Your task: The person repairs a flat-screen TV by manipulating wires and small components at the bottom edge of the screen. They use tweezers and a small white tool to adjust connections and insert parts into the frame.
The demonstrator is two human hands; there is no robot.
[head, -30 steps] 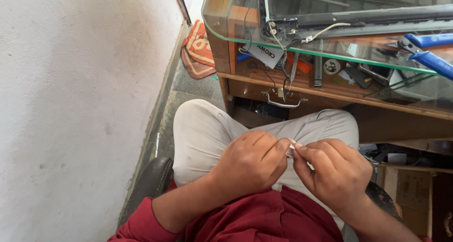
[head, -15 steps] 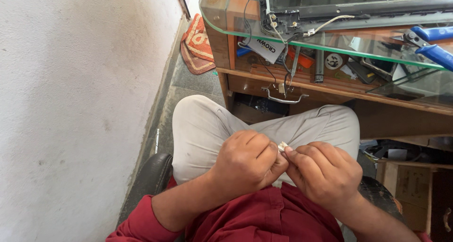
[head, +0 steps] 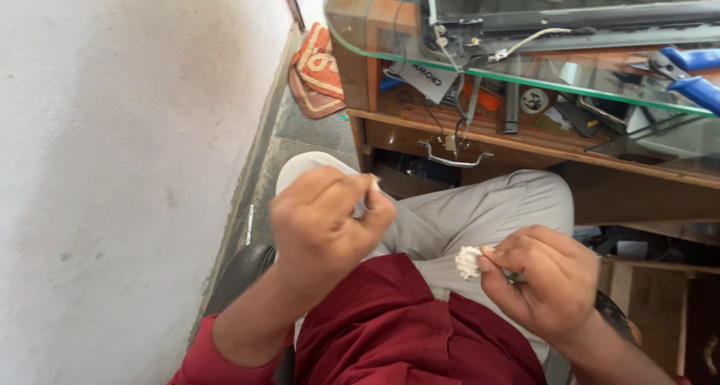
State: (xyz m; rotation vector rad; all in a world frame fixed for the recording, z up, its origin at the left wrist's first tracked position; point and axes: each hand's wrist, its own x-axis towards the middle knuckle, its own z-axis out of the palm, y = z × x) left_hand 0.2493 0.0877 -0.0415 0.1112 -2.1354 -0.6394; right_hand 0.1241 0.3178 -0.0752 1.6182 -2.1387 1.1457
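Note:
My left hand (head: 326, 220) is raised over my lap, fingers closed on a small whitish scrap that shows at the fingertips (head: 373, 181). My right hand (head: 544, 280) is lower and to the right, pinching a small white crumpled wad (head: 468, 263) between thumb and fingers; a bit of something dark green shows in the same grip. The two hands are apart. I am seated, with grey trousers (head: 465, 212) and a dark red shirt (head: 390, 332) below them.
A wooden desk with a glass top (head: 525, 77) stands right in front of my knees, with a metal drawer handle (head: 455, 158). Blue-handled pliers (head: 694, 73), cables and small parts lie on and under the glass. A white wall fills the left. A red mat (head: 319, 70) lies on the floor.
The hands were together working one small white piece; now they have pulled apart, the left up and left, the right down and right, each holding a bit.

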